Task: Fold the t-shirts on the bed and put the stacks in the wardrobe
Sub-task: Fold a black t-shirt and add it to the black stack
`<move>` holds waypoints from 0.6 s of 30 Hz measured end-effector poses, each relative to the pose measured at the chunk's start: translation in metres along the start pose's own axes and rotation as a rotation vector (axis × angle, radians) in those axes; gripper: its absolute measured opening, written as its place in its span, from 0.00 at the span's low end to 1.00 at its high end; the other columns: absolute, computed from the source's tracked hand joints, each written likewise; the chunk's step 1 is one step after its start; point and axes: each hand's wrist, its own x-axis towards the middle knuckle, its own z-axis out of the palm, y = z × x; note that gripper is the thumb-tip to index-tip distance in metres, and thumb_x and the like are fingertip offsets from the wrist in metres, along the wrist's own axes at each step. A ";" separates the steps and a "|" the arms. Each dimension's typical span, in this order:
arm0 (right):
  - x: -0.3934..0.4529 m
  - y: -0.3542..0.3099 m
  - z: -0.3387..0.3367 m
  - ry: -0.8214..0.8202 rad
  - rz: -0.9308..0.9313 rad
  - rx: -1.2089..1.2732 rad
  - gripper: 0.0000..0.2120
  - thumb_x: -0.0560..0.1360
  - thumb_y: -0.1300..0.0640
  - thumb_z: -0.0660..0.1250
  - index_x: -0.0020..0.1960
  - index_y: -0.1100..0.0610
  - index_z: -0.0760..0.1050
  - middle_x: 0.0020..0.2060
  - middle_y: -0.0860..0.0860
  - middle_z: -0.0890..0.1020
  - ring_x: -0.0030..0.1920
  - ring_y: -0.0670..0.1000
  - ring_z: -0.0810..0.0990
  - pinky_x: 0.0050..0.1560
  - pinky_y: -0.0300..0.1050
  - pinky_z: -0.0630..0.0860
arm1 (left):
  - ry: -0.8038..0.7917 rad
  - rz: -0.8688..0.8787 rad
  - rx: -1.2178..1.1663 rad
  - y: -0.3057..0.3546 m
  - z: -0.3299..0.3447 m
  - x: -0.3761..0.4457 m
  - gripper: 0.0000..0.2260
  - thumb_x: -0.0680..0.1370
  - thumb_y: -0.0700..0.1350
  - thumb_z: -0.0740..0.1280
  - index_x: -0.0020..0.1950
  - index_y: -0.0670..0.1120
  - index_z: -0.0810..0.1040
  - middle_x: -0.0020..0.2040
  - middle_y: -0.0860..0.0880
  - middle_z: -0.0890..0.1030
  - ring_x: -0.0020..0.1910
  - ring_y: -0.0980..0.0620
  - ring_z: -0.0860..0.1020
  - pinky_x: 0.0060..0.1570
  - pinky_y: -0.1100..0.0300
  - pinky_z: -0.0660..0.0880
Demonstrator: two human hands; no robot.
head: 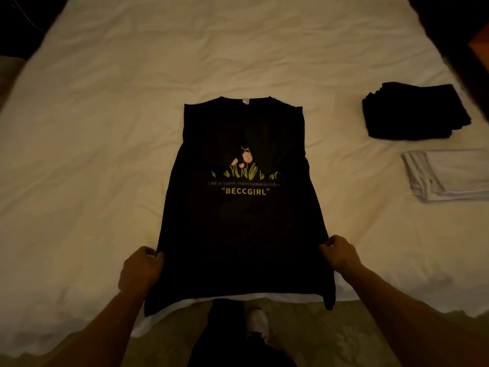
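Left hand (140, 268): lower left of centre, fingers curled on the near left edge of the shirt, pinching the cloth.
Black t-shirt (243, 221): centre of frame, flat on the white bed (105, 102), sleeves already turned in, collar far, hem near and hanging just over the bed's edge.
Long axis: straight up the frame, away from both grips.
Right hand (341, 254): lower right of centre, clenched on the near right edge, level with the left.
Nearer hand: neither; both equally close.
Likely next move: hem carried up toward collar.
Black stack (415, 112), white stack (449, 176): right edge, well apart from the shirt.
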 end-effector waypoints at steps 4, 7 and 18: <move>0.028 -0.039 -0.007 -0.022 0.007 0.011 0.09 0.79 0.53 0.64 0.52 0.59 0.73 0.47 0.58 0.80 0.48 0.58 0.79 0.45 0.47 0.72 | -0.029 0.018 -0.057 0.041 -0.004 0.037 0.13 0.79 0.53 0.66 0.59 0.47 0.79 0.54 0.44 0.82 0.49 0.42 0.80 0.49 0.52 0.76; 0.053 -0.067 -0.014 -0.047 0.025 0.016 0.12 0.80 0.50 0.63 0.54 0.59 0.74 0.49 0.56 0.81 0.49 0.57 0.79 0.48 0.47 0.74 | -0.088 0.036 -0.084 0.073 -0.008 0.068 0.11 0.79 0.52 0.65 0.56 0.48 0.79 0.53 0.45 0.82 0.47 0.44 0.80 0.48 0.52 0.77; 0.132 -0.168 -0.045 0.072 0.032 0.054 0.11 0.79 0.48 0.64 0.51 0.57 0.74 0.47 0.54 0.81 0.47 0.55 0.80 0.51 0.51 0.77 | -0.162 0.134 -0.217 0.191 -0.040 0.165 0.14 0.81 0.50 0.65 0.63 0.45 0.74 0.55 0.45 0.79 0.49 0.43 0.79 0.52 0.51 0.75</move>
